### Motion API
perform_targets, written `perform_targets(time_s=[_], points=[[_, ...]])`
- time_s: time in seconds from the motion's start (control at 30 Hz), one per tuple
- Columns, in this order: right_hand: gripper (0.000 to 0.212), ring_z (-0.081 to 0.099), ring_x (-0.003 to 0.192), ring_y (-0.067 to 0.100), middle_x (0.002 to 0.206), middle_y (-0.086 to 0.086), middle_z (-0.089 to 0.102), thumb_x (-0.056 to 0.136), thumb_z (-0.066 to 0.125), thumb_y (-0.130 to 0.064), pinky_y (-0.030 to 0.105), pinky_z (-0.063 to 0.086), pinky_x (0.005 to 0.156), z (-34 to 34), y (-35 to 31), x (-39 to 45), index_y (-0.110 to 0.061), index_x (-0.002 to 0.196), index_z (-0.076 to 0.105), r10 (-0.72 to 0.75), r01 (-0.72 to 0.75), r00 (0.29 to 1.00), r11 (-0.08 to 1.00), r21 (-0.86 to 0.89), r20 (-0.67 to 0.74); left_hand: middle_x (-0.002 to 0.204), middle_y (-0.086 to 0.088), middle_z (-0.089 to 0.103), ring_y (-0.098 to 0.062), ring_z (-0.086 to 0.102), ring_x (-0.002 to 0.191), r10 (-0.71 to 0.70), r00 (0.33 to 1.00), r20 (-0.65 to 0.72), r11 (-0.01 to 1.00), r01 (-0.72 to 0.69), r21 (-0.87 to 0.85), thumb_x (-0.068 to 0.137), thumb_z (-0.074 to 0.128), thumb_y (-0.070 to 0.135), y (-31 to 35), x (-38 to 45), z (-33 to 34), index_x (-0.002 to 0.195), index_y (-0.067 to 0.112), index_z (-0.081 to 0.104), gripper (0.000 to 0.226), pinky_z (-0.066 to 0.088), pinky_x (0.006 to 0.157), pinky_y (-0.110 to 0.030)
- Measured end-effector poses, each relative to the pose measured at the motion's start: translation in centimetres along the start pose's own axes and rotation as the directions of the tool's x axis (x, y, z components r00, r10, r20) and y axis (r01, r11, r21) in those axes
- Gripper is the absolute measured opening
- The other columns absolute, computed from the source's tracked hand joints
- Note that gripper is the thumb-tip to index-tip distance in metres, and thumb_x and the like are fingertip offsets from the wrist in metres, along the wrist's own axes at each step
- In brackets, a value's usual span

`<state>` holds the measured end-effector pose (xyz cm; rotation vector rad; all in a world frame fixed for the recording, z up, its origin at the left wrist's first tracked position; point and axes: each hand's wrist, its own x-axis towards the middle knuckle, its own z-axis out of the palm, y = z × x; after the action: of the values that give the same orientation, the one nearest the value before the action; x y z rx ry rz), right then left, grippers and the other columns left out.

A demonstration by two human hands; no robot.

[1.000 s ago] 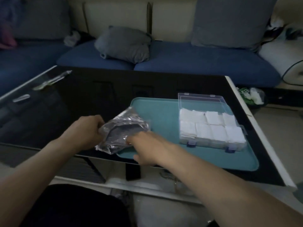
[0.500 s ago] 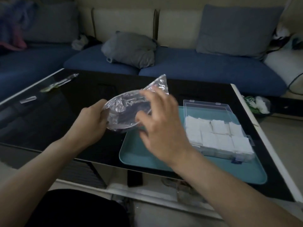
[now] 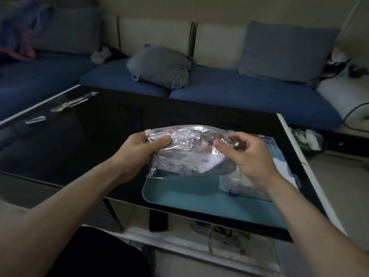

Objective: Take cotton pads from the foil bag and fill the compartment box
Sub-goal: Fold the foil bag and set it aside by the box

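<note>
Both hands hold the foil bag [image 3: 186, 151] up in the air, just above the near-left part of the teal tray [image 3: 191, 194]. Left hand [image 3: 142, 151] grips the bag's top-left corner, thumb on the front, fingers behind. Right hand [image 3: 247, 154] pinches the top-right corner w/ thumb and curled fingers. Bag is crinkled silver foil w/ a clear zip strip along the top edge. Front has a white label panel: "Date:" reads plainly, plus a row of small round icons and one shell-like logo; other print too small to read. Can't tell what's inside the bag.

Behind and right of the bag, the clear plastic box [image 3: 241, 188] sits on the tray, blue latch at its near edge, lid tipped open at the back. Mostly hidden by the bag and right wrist; white cotton pads [image 3: 279, 163] show in it at the right, compartments not countable.

Tray lies on a black glossy table [image 3: 79, 144]. Far-left on the table: two small clear wrappers [image 3: 73, 101], well apart from the tray. Beyond, a blue sofa [image 3: 229, 92] w/ grey cushions [image 3: 159, 65].
</note>
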<state>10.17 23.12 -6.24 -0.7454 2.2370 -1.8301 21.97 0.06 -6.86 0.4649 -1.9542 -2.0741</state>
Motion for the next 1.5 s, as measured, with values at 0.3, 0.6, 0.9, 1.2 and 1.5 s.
perform_targets(time_s=[0.3,0.6,0.9,1.2,1.5], points=[[0.072,0.073,0.1,0.022,0.115,0.002,0.073,0.059,0.083,-0.046,0.037,0.057,0.076,-1.0,0.0,0.1,-0.024,0.124,0.059,0.226,-0.276,0.957,0.899,0.339,0.18,0.089,-0.013,0.076,-0.029,0.075,0.08,-0.025,0.925,-0.378,1.0,0.029,0.004,0.096,0.062,0.017,-0.3,1.0,1.8,0.103,0.008,0.069,0.012,0.061,0.075,-0.047],[0.062,0.075,0.093,0.03,0.105,0.015,0.076,0.053,0.085,-0.008,0.036,0.063,0.075,-2.4,0.5,-0.8,-0.008,0.112,0.066,0.27,-0.323,0.905,0.939,0.118,0.329,0.069,-0.01,0.072,-0.021,0.069,0.057,0.023,0.938,-0.346,0.999,-0.032,-0.023,0.093,0.068,0.019,1.0,0.9,0.0,0.093,0.002,0.067,0.017,0.057,0.056,-0.032],[0.05,0.072,0.089,0.019,0.104,0.007,0.076,0.069,0.079,-0.043,0.04,0.056,0.087,-3.2,0.4,-1.0,-0.012,0.109,0.072,0.296,-0.351,0.924,0.907,0.233,0.241,0.079,0.002,0.076,-0.008,0.071,0.071,0.235,0.969,-0.081,0.902,-0.186,0.39,0.096,0.062,0.015,0.9,-0.1,0.8,0.098,0.01,0.069,0.009,0.055,0.064,-0.02],[0.043,0.073,0.096,0.021,0.109,0.008,0.075,0.082,0.072,-0.038,0.035,0.059,0.082,-4.5,-0.3,-1.3,-0.011,0.116,0.069,0.339,-0.389,0.889,0.914,0.117,0.307,0.072,-0.018,0.068,-0.025,0.056,0.057,0.088,0.995,-0.049,0.951,-0.07,0.3,0.091,0.069,0.023,-0.2,-0.4,2.8,0.094,0.0,0.067,0.023,0.044,0.052,-0.029],[0.02,0.066,0.056,0.009,0.074,0.007,0.074,0.072,0.081,-0.004,0.02,0.052,0.05,-6.1,1.5,-1.1,-0.003,0.089,0.069,0.322,-0.318,0.947,0.934,0.163,0.005,0.071,-0.005,0.074,-0.019,0.07,0.06,-0.143,0.99,0.008,0.904,0.127,0.408,0.08,0.078,0.039,-0.5,0.2,3.1,0.106,0.01,0.066,0.041,0.058,0.057,-0.032]])
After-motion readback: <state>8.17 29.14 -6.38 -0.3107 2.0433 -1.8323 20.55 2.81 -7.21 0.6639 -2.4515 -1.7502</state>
